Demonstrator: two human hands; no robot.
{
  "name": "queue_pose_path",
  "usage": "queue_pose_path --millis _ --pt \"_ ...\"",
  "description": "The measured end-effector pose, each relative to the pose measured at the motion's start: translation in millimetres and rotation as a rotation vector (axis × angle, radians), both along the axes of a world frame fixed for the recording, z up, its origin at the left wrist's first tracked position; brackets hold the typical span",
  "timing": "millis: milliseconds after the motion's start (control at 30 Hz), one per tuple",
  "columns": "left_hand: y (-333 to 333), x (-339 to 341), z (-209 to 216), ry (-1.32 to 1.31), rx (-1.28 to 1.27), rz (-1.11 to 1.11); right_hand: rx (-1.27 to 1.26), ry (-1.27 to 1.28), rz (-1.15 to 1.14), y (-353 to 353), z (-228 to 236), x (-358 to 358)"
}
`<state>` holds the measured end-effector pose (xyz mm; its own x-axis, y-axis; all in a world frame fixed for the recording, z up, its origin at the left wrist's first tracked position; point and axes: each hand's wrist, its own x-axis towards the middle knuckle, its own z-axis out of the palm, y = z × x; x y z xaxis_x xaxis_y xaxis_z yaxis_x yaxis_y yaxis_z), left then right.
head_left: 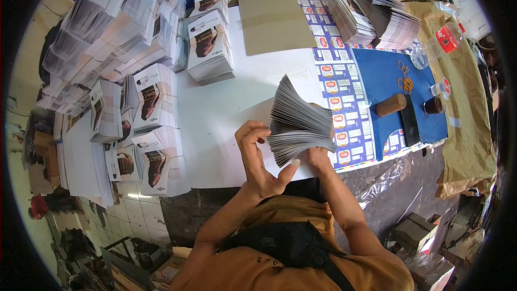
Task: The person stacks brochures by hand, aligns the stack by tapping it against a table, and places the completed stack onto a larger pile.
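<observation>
A thick stack of printed sheets [299, 126], grey at the edges, is fanned out above the front of the white table surface. My right hand [319, 159] grips it at its lower right side, with most of the fingers hidden behind the sheets. On the stack's left edge, my left hand [261, 164] has bent fingers touching the sheets. Its thumb is stretched out near the lower edge, apart from the fingers. Beyond the hands, a pile of white booklets [211, 48] with dark brown cover pictures stands on the table.
Tall bundled booklet piles [107, 27] fill the left side. A brown board [276, 21] lies at the back, beside more stacks [353, 16]. On the right are a wooden roller-like piece [391, 105], a black bar [410, 121], rubber bands [405, 83], a plastic bottle [444, 39] and a dark drink glass [434, 105].
</observation>
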<state>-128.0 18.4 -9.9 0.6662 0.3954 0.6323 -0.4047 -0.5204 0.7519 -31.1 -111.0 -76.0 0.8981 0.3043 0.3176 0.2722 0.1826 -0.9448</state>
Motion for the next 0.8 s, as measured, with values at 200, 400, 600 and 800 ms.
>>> queue_pose_path --millis 200,400,600,800 --pt "3 1 13 0.061 -0.102 -0.1 0.029 -0.046 0.023 0 10 4" --pt "0 1 14 0.069 -0.001 -0.052 0.063 -0.055 0.065 0 7 5" --pt "3 -1 1 0.084 -0.05 -0.055 0.011 -0.149 0.027 1 17 6" --pt "3 1 11 0.108 -0.162 -0.124 0.018 -0.176 0.021 1 18 6"
